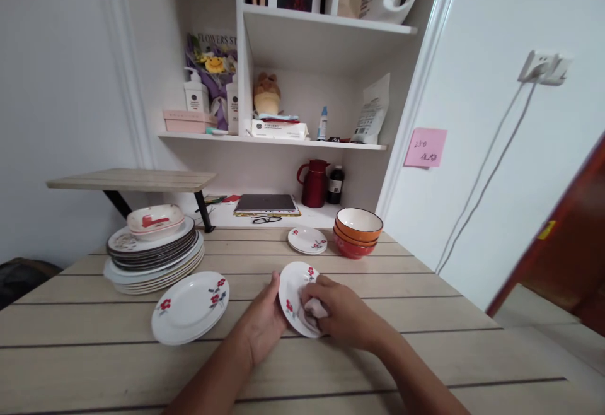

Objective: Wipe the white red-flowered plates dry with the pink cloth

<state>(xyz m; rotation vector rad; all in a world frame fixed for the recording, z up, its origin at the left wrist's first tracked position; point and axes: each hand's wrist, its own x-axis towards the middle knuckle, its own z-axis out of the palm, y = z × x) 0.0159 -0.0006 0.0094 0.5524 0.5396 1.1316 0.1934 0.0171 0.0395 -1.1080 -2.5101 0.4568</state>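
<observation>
The person's left hand (265,327) is curled round the left rim of a small plate (293,279), thumb along the edge and the other fingers mostly hidden beneath; the right hand (347,314) is closed on a crumpled, soft, pale pinkish cloth (314,309), bunched under the fingers and pressed to the lower right of that plate; the plate is round, glossy white, ceramic by its look, with red flowers near the rim, and it tilts over the middle of the desk (401,364); from where I stand I cannot tell whether its underside touches the wood-look top, pale and crossed by dark grooves

To its left, nearer the desk's left edge, lie larger flowered plates (189,311), white and smooth, apparently two, stacked; beyond them, towards the far left corner, rises a tall pile of plates (155,257), some dark-rimmed, some white, too tightly packed for me to count; one squarish bowl (155,219) with rounded corners and a red pattern tops it; behind stands one wooden riser (132,180) on black legs; near the desk's far edge sit small flowered saucers (307,238), two by the rims I can see; just beside them, at the far right corner, three round bowls (358,229) are nested, two orange above one red, the uppermost white inside; past the far edge are one flat dark laptop (265,203), one pair of glasses (267,219), one shiny red jug (314,185) and one dark bottle (335,185)
</observation>
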